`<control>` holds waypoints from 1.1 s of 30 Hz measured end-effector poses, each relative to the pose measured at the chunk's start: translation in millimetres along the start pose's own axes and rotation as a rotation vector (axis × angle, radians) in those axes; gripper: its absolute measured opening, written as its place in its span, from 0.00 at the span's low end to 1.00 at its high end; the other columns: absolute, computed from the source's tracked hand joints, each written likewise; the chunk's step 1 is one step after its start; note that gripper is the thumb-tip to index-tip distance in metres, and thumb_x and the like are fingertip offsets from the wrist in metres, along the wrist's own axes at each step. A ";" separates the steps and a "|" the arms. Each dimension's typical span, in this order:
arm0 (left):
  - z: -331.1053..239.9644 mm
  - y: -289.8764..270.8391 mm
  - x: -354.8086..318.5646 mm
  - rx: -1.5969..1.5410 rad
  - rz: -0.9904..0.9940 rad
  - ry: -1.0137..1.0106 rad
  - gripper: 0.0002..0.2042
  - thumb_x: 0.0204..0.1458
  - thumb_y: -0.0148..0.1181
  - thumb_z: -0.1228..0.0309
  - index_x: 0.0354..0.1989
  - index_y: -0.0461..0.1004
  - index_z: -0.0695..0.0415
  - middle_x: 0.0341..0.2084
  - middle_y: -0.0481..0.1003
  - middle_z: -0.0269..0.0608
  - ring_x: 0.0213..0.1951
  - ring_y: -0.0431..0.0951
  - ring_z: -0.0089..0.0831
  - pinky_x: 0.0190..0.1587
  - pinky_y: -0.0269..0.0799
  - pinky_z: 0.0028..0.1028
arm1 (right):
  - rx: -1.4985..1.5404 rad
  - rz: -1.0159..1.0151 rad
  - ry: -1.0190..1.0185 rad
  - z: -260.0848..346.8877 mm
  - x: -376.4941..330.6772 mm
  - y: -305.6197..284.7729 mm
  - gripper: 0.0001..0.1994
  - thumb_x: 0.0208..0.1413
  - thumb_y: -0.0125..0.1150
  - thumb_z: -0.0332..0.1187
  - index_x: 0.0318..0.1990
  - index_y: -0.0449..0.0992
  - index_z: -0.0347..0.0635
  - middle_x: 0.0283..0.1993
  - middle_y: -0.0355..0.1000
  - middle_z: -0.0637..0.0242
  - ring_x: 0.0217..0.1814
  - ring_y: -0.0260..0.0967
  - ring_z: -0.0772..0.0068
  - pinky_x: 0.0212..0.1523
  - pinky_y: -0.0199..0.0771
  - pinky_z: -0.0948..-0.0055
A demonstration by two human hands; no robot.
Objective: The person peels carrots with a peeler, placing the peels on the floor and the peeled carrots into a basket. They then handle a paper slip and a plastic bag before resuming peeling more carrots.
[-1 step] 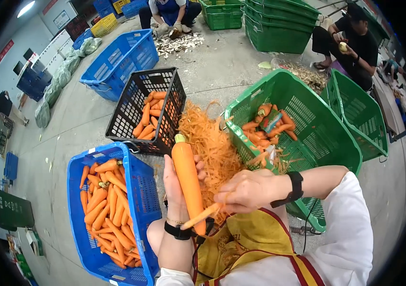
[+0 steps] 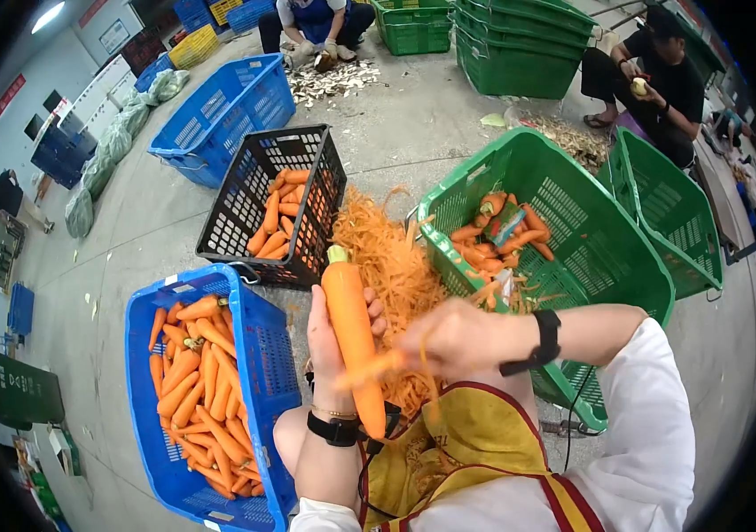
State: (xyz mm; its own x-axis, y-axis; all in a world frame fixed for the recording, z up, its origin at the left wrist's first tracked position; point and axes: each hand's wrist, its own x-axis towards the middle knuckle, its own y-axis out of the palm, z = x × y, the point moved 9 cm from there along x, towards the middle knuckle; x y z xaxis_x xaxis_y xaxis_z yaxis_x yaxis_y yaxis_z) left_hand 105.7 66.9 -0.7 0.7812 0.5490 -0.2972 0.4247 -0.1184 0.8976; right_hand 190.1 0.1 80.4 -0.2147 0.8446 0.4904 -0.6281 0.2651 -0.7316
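Note:
A large carrot (image 2: 353,335) lies slantwise along the palm of my left hand (image 2: 329,341), its greenish top end pointing away from me and the fingers curled round its far side. Across its lower part runs a pale orange peeler (image 2: 369,371), gripped in my right hand (image 2: 453,341), which is smeared by motion. A thin strip of peel dangles by the right fingers. Under and beyond the hands a heap of carrot peelings (image 2: 391,266) covers the floor.
Left stands a blue crate of carrots (image 2: 267,355); beyond it, a black crate (image 2: 240,191) with more. A green crate (image 2: 613,239) at right holds carrots and a colourful packet. A yellow apron (image 2: 484,426) covers my lap. Two people crouch or sit farther off, near stacked green crates (image 2: 520,58).
My right hand and the peeler have shifted slightly up along the carrot, away from me. The left hand and carrot are nearly still.

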 end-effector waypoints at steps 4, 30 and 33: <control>7.0 0.7 2.6 0.080 0.010 -0.048 0.25 0.61 0.35 0.49 0.47 0.66 0.59 0.33 0.71 0.44 0.30 0.71 0.33 0.29 0.71 0.26 | -0.093 -0.080 0.089 -0.6 8.7 -20.2 0.06 0.49 0.60 0.31 0.25 0.70 0.43 0.21 0.67 0.61 0.21 0.68 0.57 0.20 0.69 0.63; 1.5 -1.0 -3.6 0.089 -0.133 0.045 0.24 0.62 0.33 0.51 0.51 0.66 0.58 0.30 0.73 0.44 0.23 0.73 0.32 0.21 0.70 0.28 | -0.188 -0.131 0.167 -20.5 -1.6 -19.3 0.04 0.47 0.57 0.30 0.27 0.72 0.39 0.24 0.70 0.61 0.25 0.71 0.57 0.25 0.73 0.66; 5.3 3.4 -4.0 0.080 -0.077 0.002 0.24 0.62 0.34 0.52 0.55 0.63 0.58 0.34 0.72 0.44 0.25 0.72 0.31 0.22 0.70 0.28 | -0.024 -0.043 -0.029 -5.5 -4.1 -6.7 0.06 0.49 0.58 0.31 0.26 0.71 0.39 0.23 0.69 0.60 0.23 0.70 0.55 0.22 0.71 0.64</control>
State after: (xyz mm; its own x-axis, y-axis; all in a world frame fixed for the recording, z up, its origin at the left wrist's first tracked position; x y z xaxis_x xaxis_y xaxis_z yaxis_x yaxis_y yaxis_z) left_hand 106.4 59.9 1.8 0.7440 0.5604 -0.3638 0.5188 -0.1415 0.8431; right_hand 199.3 -2.5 80.7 -0.2094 0.8187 0.5347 -0.6191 0.3122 -0.7206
